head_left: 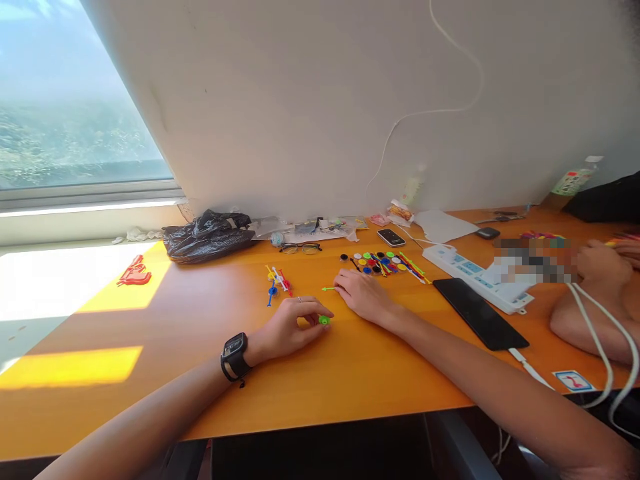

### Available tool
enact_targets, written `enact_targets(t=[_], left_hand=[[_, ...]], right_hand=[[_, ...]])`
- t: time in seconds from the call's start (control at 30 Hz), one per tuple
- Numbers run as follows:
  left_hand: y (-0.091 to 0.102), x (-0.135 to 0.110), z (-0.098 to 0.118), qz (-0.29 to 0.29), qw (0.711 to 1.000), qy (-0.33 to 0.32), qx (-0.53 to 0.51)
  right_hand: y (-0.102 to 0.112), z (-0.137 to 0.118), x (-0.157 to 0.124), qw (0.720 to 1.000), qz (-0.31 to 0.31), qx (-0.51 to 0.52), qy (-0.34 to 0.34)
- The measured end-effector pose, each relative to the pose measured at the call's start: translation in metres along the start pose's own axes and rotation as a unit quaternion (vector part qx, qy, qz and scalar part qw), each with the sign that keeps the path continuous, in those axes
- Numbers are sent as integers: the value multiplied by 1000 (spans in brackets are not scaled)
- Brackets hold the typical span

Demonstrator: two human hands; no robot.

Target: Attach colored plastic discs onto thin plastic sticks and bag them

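Note:
My left hand (291, 328), with a black watch on its wrist, pinches a small round green plastic piece (324, 321) between thumb and fingertips. Just beyond it, my right hand (361, 293) is closed on a thin green plastic stick (328, 289) whose end pokes out to the left. Left of both hands lies a small group of sticks with round pieces (278, 281) in blue, yellow, white and red. Behind my right hand is a spread of loose round pieces (375, 267) in several colours, with thin sticks (413, 267) beside them.
A black phone (480, 313) and a white power strip (477, 277) lie on the right, near another person's arm (595, 313). Eyeglasses (300, 249), a black plastic bag (207, 237) and a small device (391, 238) line the back. A red toy gun (134, 272) lies at left.

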State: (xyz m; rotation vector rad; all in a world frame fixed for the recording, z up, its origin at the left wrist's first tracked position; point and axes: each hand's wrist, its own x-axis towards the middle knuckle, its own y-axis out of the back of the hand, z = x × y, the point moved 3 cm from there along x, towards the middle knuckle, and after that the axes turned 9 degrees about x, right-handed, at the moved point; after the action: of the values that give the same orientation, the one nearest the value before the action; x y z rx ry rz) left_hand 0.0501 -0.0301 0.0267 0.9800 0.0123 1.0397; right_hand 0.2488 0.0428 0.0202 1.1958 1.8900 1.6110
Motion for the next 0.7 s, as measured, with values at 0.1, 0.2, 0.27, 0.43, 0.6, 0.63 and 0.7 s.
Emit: enact_targets(t=[0.1, 0.2, 0.27, 0.43, 0.6, 0.63, 0.7], left_hand=[[-7, 1, -3, -75, 993, 54, -73], [-9, 2, -12, -98, 983, 102, -113], [-9, 3, -18, -94, 980, 120, -125], [-6, 6, -30, -52, 977, 157, -135], [-4, 6, -33, -41, 970, 179, -158], [-4, 6, -33, -43, 970, 177, -161], [-5, 6, -34, -47, 969, 173, -169]], right_hand=[[0, 0, 0, 1000, 15, 5, -1], [1, 3, -1, 999, 23, -7, -29], [1, 5, -1, 999, 19, -19, -43], [-2, 9, 0, 999, 12, -13, -33], [-4, 9, 0, 999, 27, 16, -17], [-4, 9, 0, 999, 28, 19, -14], [-3, 9, 0, 999, 33, 24, -8]])
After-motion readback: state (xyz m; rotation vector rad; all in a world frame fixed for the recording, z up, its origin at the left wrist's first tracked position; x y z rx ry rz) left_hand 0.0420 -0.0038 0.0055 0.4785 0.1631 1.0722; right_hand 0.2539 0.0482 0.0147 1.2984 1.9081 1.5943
